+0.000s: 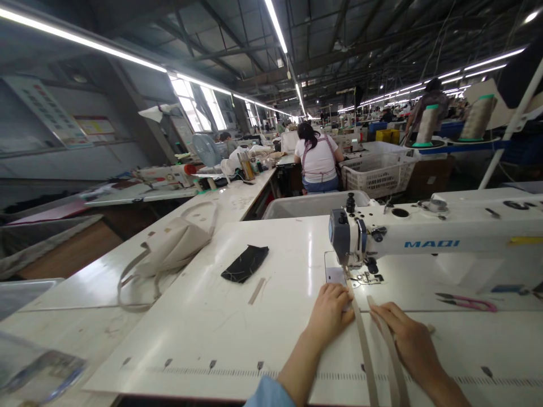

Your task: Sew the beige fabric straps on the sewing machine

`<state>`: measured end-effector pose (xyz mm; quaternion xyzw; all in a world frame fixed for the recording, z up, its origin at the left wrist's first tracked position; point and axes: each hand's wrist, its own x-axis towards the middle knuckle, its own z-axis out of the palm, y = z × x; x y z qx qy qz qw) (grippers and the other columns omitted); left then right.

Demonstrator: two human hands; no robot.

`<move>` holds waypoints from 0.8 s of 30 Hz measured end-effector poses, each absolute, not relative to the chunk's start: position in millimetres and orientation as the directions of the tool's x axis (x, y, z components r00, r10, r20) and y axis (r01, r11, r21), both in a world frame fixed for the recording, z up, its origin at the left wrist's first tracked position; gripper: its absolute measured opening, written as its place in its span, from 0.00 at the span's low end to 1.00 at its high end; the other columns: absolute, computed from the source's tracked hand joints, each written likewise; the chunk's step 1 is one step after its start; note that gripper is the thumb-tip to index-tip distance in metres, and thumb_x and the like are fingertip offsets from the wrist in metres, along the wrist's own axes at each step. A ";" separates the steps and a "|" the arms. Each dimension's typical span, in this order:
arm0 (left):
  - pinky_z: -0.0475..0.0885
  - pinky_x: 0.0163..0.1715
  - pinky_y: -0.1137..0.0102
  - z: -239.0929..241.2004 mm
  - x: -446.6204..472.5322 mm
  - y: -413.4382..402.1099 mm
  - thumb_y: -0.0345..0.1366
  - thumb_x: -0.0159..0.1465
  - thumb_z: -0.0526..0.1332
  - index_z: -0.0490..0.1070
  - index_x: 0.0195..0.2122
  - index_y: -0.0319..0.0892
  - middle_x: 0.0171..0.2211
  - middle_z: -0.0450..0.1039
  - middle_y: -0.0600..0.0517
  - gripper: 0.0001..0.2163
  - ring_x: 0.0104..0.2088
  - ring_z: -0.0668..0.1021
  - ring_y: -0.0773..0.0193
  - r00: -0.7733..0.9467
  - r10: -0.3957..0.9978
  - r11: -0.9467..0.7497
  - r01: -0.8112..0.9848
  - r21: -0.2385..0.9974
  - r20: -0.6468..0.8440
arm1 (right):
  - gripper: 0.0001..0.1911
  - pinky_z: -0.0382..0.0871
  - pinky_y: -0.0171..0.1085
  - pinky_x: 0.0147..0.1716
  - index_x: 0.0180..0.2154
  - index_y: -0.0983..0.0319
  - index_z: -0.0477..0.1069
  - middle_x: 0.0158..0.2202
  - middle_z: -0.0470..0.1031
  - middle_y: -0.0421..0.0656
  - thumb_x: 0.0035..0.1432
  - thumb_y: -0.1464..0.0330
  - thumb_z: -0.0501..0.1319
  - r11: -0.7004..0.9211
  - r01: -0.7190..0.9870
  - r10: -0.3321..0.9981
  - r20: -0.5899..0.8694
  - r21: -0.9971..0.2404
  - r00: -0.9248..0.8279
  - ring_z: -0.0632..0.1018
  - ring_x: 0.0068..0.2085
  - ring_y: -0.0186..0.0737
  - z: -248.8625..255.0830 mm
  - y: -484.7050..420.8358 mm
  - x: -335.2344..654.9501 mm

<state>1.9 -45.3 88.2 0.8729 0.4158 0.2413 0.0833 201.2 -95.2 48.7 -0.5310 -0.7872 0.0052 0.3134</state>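
Beige strap runs from under the sewing machine's stitching head down the tabletop. The worker's left hand curls at its edge, its grip unclear; the right hand pinches a 2nd strip. Working so close risks a needle prick; uneven tension could skew stitching.

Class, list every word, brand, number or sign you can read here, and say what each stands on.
"MAQI": in blue on the sewing machine.
Dark marking, machine's top, far right: perhaps starts with "6"; the rest is unclear.
Large poster and smaller poster, left wall: too blurred.
Ruler marks along the table's front edge: any numbers too small.
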 end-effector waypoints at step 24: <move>0.65 0.47 0.62 80.7 1.7 -49.4 0.33 0.56 0.60 0.70 0.37 0.42 0.39 0.74 0.48 0.08 0.44 0.73 0.58 0.548 0.769 -0.636 0.707 0.310 0.329 | 0.17 0.72 0.30 0.33 0.49 0.57 0.67 0.46 0.73 0.41 0.64 0.64 0.45 0.474 0.801 0.838 0.466 -0.366 -0.283 0.77 0.40 0.37 31.2 -99.1 210.5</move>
